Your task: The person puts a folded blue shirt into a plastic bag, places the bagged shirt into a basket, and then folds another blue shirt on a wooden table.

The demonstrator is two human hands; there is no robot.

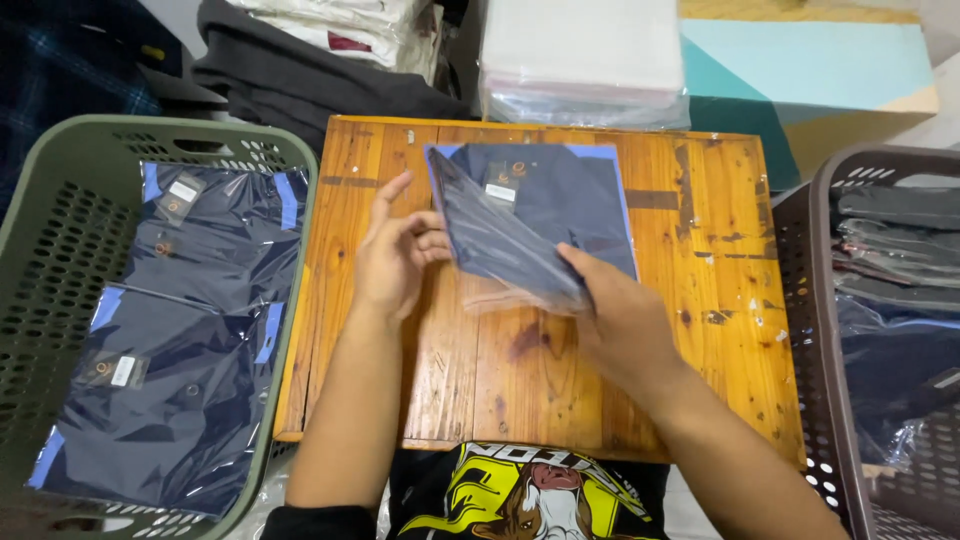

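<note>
A folded navy shirt in a clear plastic bag [540, 215] lies tilted on a small wooden table [700, 330]. My left hand [393, 255] pinches the bag's left edge with thumb and fingers. My right hand [617, 310] grips the bag's lower right corner, lifting it off the wood. The bag's open flap folds over the shirt's front, and a small tag shows near the collar.
A green plastic basket [40, 250] at the left holds bagged navy shirts [180, 350]. A dark brown basket [810, 330] at the right holds folded dark garments. Behind the table sit a stack of clear bags [580, 60], dark cloth and a painted box [810, 70].
</note>
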